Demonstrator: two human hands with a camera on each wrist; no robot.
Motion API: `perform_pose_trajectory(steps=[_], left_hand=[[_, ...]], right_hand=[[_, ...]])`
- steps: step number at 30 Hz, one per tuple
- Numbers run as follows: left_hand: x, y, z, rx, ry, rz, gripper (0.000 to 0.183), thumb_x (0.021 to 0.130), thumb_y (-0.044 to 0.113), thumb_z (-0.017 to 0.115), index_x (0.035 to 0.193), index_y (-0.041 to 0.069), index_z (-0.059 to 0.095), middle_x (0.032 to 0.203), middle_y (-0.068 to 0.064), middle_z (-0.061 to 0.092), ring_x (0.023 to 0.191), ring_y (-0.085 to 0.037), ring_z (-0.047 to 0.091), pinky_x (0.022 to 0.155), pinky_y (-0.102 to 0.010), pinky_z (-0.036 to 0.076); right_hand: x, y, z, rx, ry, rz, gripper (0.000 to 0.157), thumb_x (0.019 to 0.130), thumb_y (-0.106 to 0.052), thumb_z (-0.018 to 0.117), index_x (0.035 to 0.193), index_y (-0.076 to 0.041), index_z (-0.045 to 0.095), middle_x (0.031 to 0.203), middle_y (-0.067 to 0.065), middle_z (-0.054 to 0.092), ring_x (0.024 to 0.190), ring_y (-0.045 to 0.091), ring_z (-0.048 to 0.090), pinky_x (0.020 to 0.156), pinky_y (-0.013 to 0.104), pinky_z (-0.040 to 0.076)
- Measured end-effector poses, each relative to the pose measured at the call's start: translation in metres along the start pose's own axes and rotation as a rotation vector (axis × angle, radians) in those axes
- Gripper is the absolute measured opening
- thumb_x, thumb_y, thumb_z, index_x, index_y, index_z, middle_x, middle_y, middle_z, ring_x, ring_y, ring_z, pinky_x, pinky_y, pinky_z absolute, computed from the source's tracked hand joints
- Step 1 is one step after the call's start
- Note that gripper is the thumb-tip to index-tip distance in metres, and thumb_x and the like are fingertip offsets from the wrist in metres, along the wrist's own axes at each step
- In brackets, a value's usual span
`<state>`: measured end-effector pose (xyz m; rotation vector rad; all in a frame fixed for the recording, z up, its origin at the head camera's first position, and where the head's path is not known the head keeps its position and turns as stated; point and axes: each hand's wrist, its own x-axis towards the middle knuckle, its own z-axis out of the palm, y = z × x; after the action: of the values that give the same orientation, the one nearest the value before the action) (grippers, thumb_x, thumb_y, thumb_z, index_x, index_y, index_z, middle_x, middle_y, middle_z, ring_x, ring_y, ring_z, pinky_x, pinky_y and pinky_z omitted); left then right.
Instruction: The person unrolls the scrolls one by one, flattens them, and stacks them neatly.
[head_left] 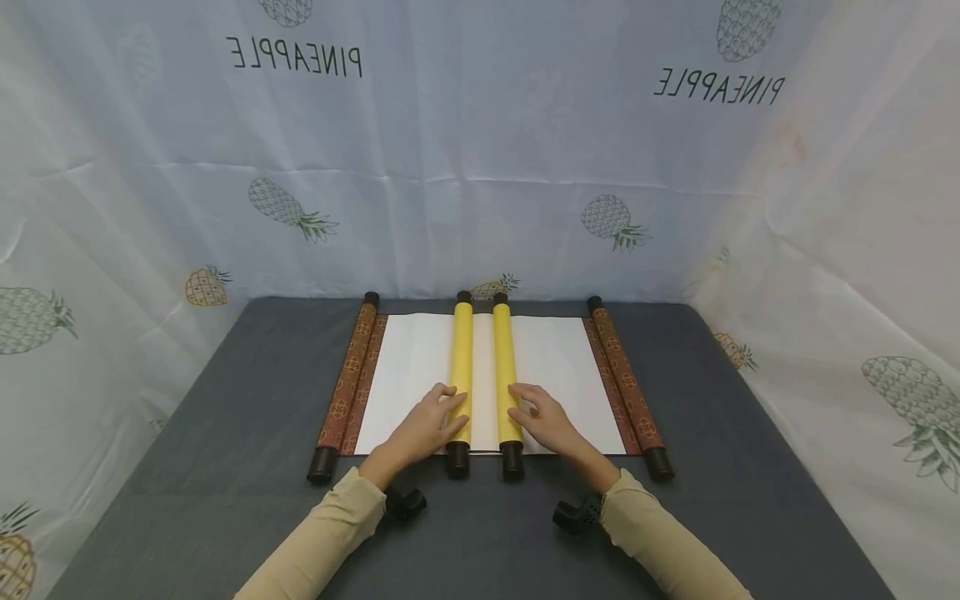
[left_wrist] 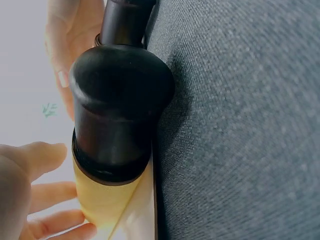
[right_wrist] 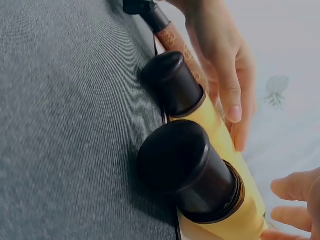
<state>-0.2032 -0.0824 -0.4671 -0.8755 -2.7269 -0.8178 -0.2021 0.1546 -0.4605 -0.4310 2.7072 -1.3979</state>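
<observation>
Two yellow rolls with black end knobs lie side by side at the centre: a left yellow roll and a right yellow roll. My left hand touches the left roll's outer side with loosely bent fingertips near its front end. On the other side my right hand has its fingertips at the right roll, thumb and fingers spread apart. White paper lies flat beneath and outside the rolls. The left wrist view shows a black knob close up, with fingertips against the yellow surface.
Brown patterned rolls with black knobs edge the paper, a left one and a right one. All lie on a dark grey table. A white pineapple-print curtain hangs behind and at both sides.
</observation>
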Motion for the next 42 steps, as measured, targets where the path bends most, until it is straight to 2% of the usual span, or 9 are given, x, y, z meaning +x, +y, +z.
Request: perform_pose_trajectory(steps=[2,7,15,18,23,27,30,36,42], left_hand=[[0.001,0.004,-0.003,-0.014,0.0,-0.046,0.043,0.094,0.023,0.061,0.125,-0.006,0.06,0.121,-0.024,0.054,0.11,-0.039,0.061,0.093,-0.05,0.052],[0.003,0.004,-0.001,0.007,-0.01,-0.127,0.046,0.088,0.024,0.069,0.125,-0.003,0.061,0.127,-0.02,0.053,0.113,-0.034,0.061,0.096,-0.044,0.052],[0.001,0.001,-0.002,0.013,0.035,-0.053,0.048,0.083,0.018,0.074,0.122,-0.006,0.06,0.131,-0.022,0.054,0.12,-0.036,0.057,0.099,-0.045,0.051],[0.001,-0.001,-0.003,-0.009,0.004,-0.031,0.051,0.085,0.015,0.072,0.128,-0.006,0.056,0.139,-0.024,0.051,0.129,-0.039,0.051,0.104,-0.048,0.047],[0.002,-0.002,-0.009,-0.071,-0.107,-0.046,0.055,0.089,0.012,0.065,0.138,-0.006,0.048,0.151,-0.024,0.039,0.142,-0.04,0.036,0.114,-0.05,0.036],[0.002,-0.004,-0.013,-0.106,-0.188,-0.057,0.054,0.091,0.008,0.058,0.141,-0.005,0.044,0.156,-0.02,0.034,0.147,-0.038,0.029,0.117,-0.052,0.032],[0.001,-0.007,-0.013,-0.118,-0.207,-0.058,0.053,0.091,0.005,0.055,0.142,-0.005,0.043,0.156,-0.02,0.033,0.147,-0.038,0.028,0.116,-0.053,0.031],[-0.002,-0.009,-0.012,-0.098,-0.153,-0.069,0.051,0.092,0.007,0.055,0.139,-0.007,0.046,0.152,-0.02,0.039,0.145,-0.037,0.034,0.116,-0.051,0.033],[-0.001,-0.009,-0.011,-0.044,-0.055,-0.12,0.05,0.092,0.02,0.064,0.134,-0.004,0.053,0.143,-0.019,0.051,0.136,-0.036,0.046,0.113,-0.047,0.04]], right_hand=[[0.001,0.001,0.0,-0.03,0.018,-0.024,0.044,0.093,-0.013,0.061,0.133,0.004,0.054,0.14,0.025,0.049,0.133,0.043,0.047,0.104,0.058,0.045],[0.001,0.002,0.0,-0.115,0.042,-0.051,0.045,0.087,-0.015,0.069,0.125,0.006,0.06,0.134,0.025,0.054,0.127,0.043,0.051,0.099,0.057,0.049],[0.0,0.004,-0.002,-0.124,0.073,-0.01,0.056,0.078,-0.019,0.079,0.125,0.006,0.059,0.131,0.023,0.057,0.126,0.04,0.054,0.101,0.053,0.049],[-0.001,0.005,-0.003,-0.115,0.082,-0.007,0.057,0.077,-0.017,0.08,0.124,0.006,0.059,0.13,0.023,0.058,0.125,0.039,0.055,0.101,0.052,0.049],[-0.001,0.007,-0.003,-0.136,0.066,-0.017,0.06,0.079,-0.016,0.079,0.129,0.008,0.055,0.138,0.025,0.053,0.131,0.04,0.05,0.104,0.051,0.048],[-0.002,0.008,-0.005,-0.138,0.028,-0.083,0.058,0.084,-0.01,0.071,0.135,0.008,0.049,0.149,0.025,0.041,0.14,0.042,0.039,0.109,0.055,0.04],[-0.003,0.008,-0.006,-0.143,-0.008,-0.142,0.054,0.085,-0.003,0.063,0.136,0.007,0.049,0.151,0.024,0.039,0.143,0.042,0.034,0.114,0.055,0.034],[-0.003,0.01,-0.006,-0.166,-0.023,-0.176,0.045,0.085,0.001,0.056,0.13,0.01,0.054,0.149,0.025,0.041,0.142,0.042,0.034,0.114,0.055,0.032],[-0.002,0.011,-0.003,-0.224,0.047,-0.168,0.041,0.083,-0.01,0.072,0.118,0.007,0.062,0.143,0.025,0.049,0.136,0.042,0.045,0.11,0.054,0.039]])
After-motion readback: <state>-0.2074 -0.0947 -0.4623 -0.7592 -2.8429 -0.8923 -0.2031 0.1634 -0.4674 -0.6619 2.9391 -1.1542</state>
